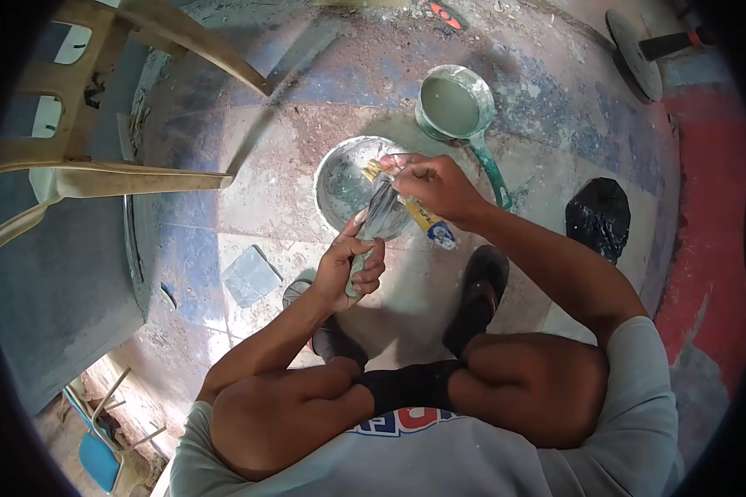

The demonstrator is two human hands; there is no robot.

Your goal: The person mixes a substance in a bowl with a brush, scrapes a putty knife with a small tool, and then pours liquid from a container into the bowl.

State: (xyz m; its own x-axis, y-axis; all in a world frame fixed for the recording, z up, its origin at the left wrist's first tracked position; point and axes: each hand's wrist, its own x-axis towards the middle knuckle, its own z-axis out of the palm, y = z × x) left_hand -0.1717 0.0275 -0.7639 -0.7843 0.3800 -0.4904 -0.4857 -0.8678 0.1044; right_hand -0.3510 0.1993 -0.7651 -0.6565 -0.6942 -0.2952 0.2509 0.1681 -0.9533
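My left hand [352, 263] is closed round the pale green handle of a putty knife [381, 209], its grey, smeared blade pointing up and away from me. My right hand [435, 184] is closed by the blade's far end, holding a yellow packet [423, 217] with dark lettering and a blue and white logo. A yellow part [373, 169] also shows at its fingertips. Both hands are above a round white-rimmed basin [323, 192] with grey-green residue inside. What the right fingertips press on is too small to make out.
A green long-handled dipper [491, 170] of greyish liquid stands beyond the basin. A grey square plate [251, 276] lies left, a black plastic bag [597, 219] right. A plastic chair [141, 178] stands at left. A disc-ended tool [636, 56] and a red object [445, 15] are farther off.
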